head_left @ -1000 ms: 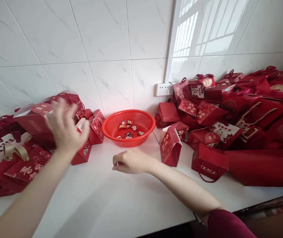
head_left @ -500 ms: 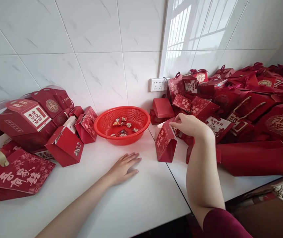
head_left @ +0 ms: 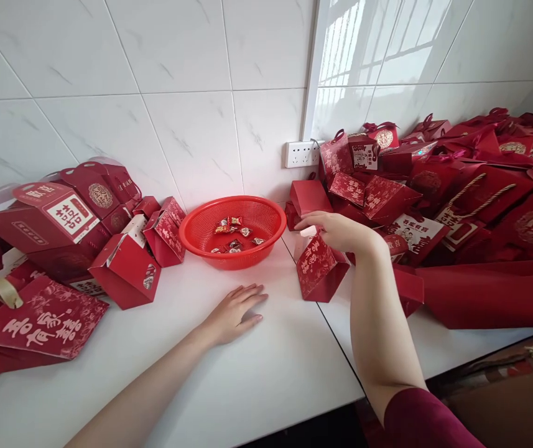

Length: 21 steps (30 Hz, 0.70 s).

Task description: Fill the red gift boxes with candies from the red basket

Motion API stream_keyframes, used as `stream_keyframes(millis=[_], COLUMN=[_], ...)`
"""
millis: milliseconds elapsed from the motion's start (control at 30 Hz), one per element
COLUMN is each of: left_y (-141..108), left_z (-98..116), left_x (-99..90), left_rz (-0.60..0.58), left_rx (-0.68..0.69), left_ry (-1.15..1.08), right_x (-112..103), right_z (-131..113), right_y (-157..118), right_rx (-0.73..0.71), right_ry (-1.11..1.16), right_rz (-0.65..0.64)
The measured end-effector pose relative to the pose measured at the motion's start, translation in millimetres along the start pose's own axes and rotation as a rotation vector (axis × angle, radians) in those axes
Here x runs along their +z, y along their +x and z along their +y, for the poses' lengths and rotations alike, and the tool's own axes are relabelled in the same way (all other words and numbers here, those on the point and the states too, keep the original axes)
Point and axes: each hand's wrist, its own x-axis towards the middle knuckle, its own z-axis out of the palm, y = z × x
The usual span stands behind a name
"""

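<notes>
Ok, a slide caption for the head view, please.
Right hand at a red box, left hand palm-down on the white table near a red basket of wrapped sweets.

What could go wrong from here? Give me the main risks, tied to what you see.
The right hand is at the top of a red cardboard box with pale lettering; a careless push might tip it.

The right forearm hides part of a plain red cardboard box; brushing it could shift its neighbours.

The round red perforated plastic basket, holding small wrapped sweets, stands close by; a sideways sweep might scatter them.
</notes>
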Motion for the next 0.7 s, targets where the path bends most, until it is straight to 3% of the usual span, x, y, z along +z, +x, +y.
stream_keyframes(millis=[67, 200, 367, 500, 600, 700], left_y=[-0.3, -1.1, -1.0, 0.4, 1.1, 0.6], left_z=[0.3, 1.1, 1.8, -0.4, 4.5, 23.3], left_x=[0.3, -1.1, 0.4, -0.4, -26.0, -73.7], left_rz=[0.007, 0.016, -0.006, 0.031, 0.226, 0.596], left_rx=[0.001, -0.002, -0.002, 0.011, -0.008, -0.062], left_ry=[0.002, 0.011, 0.018, 0.005, -0.065, -0.082], right_x=[-2.0, -6.1, -4.3, -4.0, -4.3, 1.7], right_z=[2.8, 11.1, 17.2, 14.4, 1.9, -21.8], right_y=[0.2, 0.2, 1.4, 2.9, 2.8, 3.5], right_rx=[0.035, 0.033, 0.127, 0.135, 0.112, 0.079], right_ry=[-0.012, -0.022, -0.005, 0.001, -0.018, -0.050], right_rz=[0.003, 0.140, -0.143, -0.142, -0.115, -0.158])
